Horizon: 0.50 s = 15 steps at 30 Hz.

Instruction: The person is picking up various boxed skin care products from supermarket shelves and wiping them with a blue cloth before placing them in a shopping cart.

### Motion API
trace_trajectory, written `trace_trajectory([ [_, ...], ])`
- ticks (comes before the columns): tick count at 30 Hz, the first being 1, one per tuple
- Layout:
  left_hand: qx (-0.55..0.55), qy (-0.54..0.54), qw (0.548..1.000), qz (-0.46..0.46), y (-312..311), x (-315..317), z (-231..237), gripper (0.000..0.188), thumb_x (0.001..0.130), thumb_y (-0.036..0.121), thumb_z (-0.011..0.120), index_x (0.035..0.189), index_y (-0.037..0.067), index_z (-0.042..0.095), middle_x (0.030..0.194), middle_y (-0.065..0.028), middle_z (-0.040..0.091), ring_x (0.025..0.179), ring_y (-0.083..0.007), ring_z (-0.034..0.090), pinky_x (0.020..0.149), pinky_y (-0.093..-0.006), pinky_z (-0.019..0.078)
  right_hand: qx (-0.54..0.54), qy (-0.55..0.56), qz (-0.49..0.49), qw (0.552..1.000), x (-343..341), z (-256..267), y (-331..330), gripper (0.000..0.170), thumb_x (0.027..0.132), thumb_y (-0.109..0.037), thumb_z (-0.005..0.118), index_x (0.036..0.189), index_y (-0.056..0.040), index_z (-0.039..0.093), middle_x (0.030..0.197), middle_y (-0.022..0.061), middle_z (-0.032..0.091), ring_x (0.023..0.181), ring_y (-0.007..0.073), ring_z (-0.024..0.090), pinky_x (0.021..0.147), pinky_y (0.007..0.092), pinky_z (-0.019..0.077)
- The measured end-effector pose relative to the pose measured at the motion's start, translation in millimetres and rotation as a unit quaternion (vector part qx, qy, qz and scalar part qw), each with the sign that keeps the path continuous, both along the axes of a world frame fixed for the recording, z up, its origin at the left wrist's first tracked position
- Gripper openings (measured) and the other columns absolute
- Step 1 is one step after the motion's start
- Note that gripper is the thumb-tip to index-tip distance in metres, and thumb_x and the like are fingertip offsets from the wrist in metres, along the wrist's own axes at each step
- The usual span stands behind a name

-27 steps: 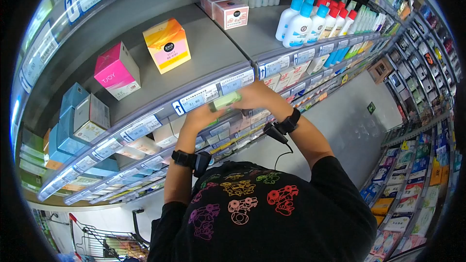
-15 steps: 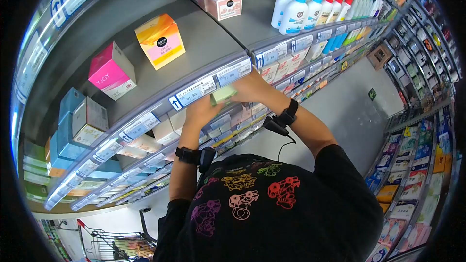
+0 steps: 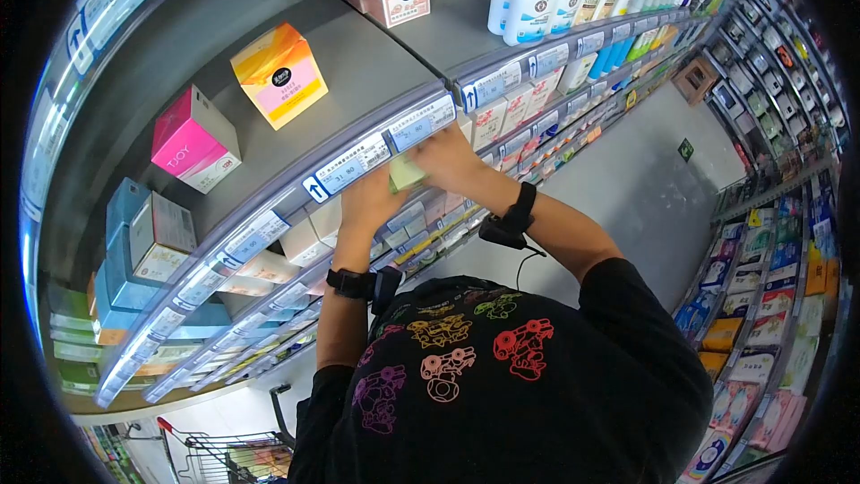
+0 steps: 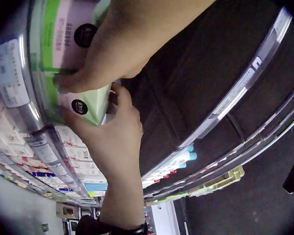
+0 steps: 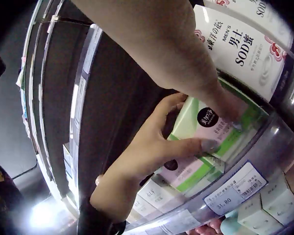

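Looks like a shop, in an aisle for toiletries. Shows in long shelves [image 3: 354, 54] set out with bottles [image 3: 528, 11] and boxes [image 3: 281, 78], printed price labels [image 3: 355, 169] along the front edges, and a wire shopping cart [image 3: 218, 442].

Head view: from above, facing forward-down. Wrist views: close, facing same green box [image 5: 188, 121] from opposite sides.

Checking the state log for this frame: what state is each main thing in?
Green box: gripped, no opening visible
Left hand: gripping green box
Right hand: gripping green box
Second green box: standing beside it
Orange box: standing
Pink box: standing
Blue-capped bottles: upright, capped
Red-capped bottles: upright, capped
Cart: holding goods
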<state>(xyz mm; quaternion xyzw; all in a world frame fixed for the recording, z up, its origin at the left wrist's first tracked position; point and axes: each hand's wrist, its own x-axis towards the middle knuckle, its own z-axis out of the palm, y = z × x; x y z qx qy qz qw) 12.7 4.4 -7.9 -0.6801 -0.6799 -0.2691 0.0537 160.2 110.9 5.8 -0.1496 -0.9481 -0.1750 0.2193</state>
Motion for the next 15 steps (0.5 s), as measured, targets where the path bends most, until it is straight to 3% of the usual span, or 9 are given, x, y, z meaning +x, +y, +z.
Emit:
trace_trajectory([
  [2,0.008,0.000,1.000,-0.001,0,1,2,0.092,0.059,0.026,0.080,0.137,0.007,0.035,0.127,-0.0244,0.047,0.116,-0.0417,0.047,0.097,-0.0500,0.0376,0.051,0.003,-0.022,0.998,-4,-1,-1,0.032,0.069,-0.020,0.062,0.097,-0.0055,0.065,0.109,0.0135,0.063,0.116,0.0294,0.052,0.104,0.0553,0.0255],
  [5,0.013,0.003,1.000,0.009,-2,4,5,0.093,0.058,0.026,0.080,0.137,0.008,0.036,0.129,-0.0236,0.047,0.118,-0.0409,0.046,0.098,-0.0503,0.0367,0.063,0.043,-0.013,0.997,-5,-5,-2,0.026,0.072,-0.016,0.057,0.094,-0.0052,0.065,0.107,0.0128,0.063,0.114,0.0293,0.053,0.104,0.0546,0.0264],
  [8,0.016,0.023,1.000,0.005,-3,3,6,0.094,0.057,0.027,0.081,0.137,0.008,0.036,0.130,-0.0234,0.046,0.119,-0.0407,0.045,0.099,-0.0498,0.0361,0.014,0.025,0.003,1.000,-6,-7,-1,0.032,0.075,-0.013,0.054,0.103,0.0000,0.065,0.111,0.0135,0.062,0.118,0.0313,0.049,0.106,0.0670,0.0134],
  [15,-0.035,-0.019,0.999,-0.010,-5,4,14,0.094,0.056,0.029,0.082,0.136,0.009,0.037,0.130,-0.0239,0.046,0.120,-0.0409,0.044,0.100,-0.0488,0.0355,0.000,0.014,0.001,1.000,-8,-7,0,0.030,0.076,-0.015,0.054,0.101,-0.0029,0.065,0.115,0.0130,0.061,0.120,0.0318,0.047,0.107,0.0651,0.0131],
])
